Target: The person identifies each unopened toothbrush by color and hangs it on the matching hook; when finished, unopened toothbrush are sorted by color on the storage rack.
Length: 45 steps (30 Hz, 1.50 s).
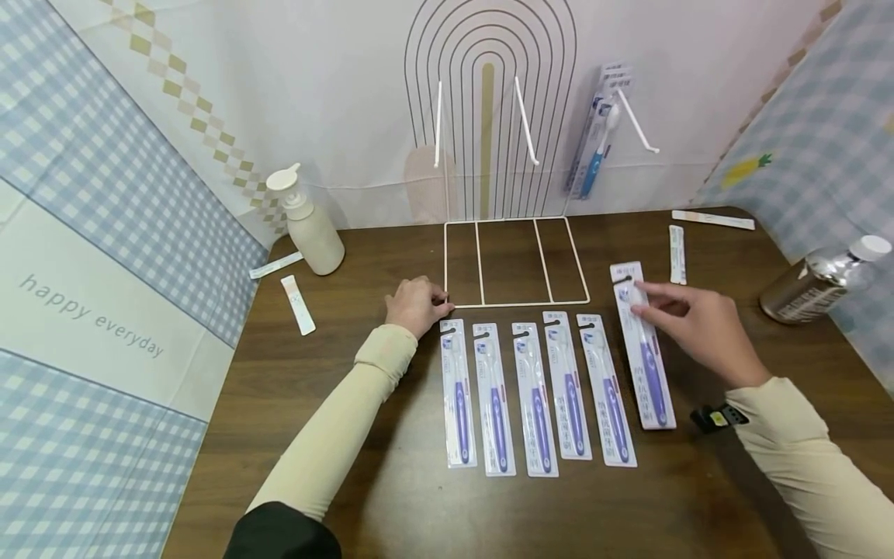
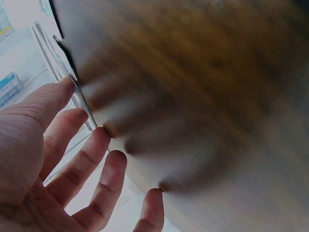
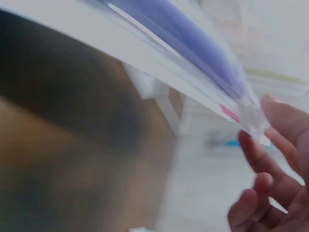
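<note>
At the 3 o'clock end of a row of five white-backed, purple-handled toothbrush packs point(image 1: 536, 400) on the brown wooden table point(image 1: 398, 497), a matching long, flat pack point(image 1: 649, 373) aimed its notched end between 11 and 12 o'clock, handle toward half past five. The right-wrist view blurred it and cut off its handle end. The right hand point(image 1: 698, 326) pinched its 1 o'clock edge; the left hand point(image 1: 415, 305), released, fingers loosely spread, lay at the white wire rack's point(image 1: 517, 304) 7 o'clock corner, contact unclear.
</note>
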Tool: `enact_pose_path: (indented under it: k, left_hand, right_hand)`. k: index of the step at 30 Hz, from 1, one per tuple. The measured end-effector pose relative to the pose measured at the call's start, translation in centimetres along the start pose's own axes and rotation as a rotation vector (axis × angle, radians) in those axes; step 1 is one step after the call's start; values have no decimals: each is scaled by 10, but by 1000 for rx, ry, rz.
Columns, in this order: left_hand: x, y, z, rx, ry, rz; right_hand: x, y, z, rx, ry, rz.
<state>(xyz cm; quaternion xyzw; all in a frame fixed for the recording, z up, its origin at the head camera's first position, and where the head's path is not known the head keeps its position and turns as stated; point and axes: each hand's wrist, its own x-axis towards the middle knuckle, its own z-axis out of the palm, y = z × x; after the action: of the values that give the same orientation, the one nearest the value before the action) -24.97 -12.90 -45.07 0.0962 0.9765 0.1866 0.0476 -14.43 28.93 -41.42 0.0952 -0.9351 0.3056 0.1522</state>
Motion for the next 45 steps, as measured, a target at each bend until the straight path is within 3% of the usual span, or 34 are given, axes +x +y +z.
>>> enact_pose_path:
  k: [8, 12, 15, 35, 39, 45]
  left_hand:
    - [-1, 1, -2, 0, -7, -10]
    - [-3, 3, -2, 4, -5, -6]
    - [-4, 3, -2, 7, 0, -6]
    - [-3, 3, 0, 9, 6, -6]
    - [-4, 4, -1, 11, 8, -7]
    - [-4, 2, 1, 14, 7, -1]
  right_hand:
    - [52, -76, -19, 13, 313, -373]
    - [72, -116, -19, 78, 378, -485]
    - [85, -133, -15, 126, 383, -520]
    - [126, -139, 22, 252, 381, -364]
    - [146, -137, 35, 264, 373, -303]
    - [194, -129, 54, 259, 408, -164]
